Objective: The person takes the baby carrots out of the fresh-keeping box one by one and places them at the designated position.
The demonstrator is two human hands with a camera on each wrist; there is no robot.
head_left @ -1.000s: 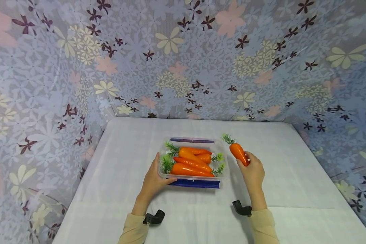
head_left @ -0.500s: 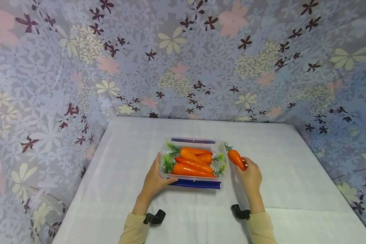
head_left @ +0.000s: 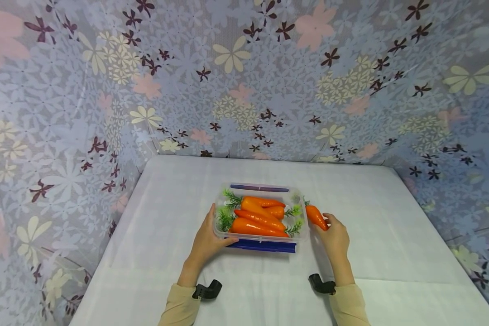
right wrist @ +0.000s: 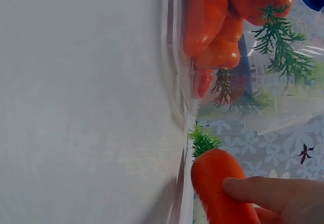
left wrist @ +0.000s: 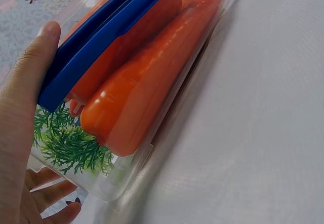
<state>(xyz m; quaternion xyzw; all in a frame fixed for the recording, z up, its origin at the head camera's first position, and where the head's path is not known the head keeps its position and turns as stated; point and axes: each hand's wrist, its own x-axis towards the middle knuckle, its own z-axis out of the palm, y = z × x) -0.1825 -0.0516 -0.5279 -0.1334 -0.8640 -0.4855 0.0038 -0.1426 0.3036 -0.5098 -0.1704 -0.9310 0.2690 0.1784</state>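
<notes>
In the head view, a clear plastic food container point(head_left: 303, 235) with blue latches point(head_left: 265, 246) holds several orange carrots point(head_left: 256, 227) with green tops. My left hand point(head_left: 205, 237) grips its left end. The left wrist view shows the thumb point(left wrist: 43, 46) along the front blue latch and the other fingers round the end wall. Just off the container's right end, my right hand point(head_left: 335, 234) pinches another carrot point(head_left: 316, 217) by its narrow part. Its leafy top point(right wrist: 203, 140) points away from me, beside the container wall; the tip is hidden in the hand.
The container stands on a table with a white cover point(head_left: 179, 181). Flower-patterned cloth point(head_left: 244, 81) rises behind and at both sides of the table. A black wrist mount point(head_left: 208, 290) sits at the left cuff, and another mount point(head_left: 322, 284) at the right.
My right hand has brought its carrot down and slightly left, closer to the container's right end. The left hand keeps its grip, and the container stays put.
</notes>
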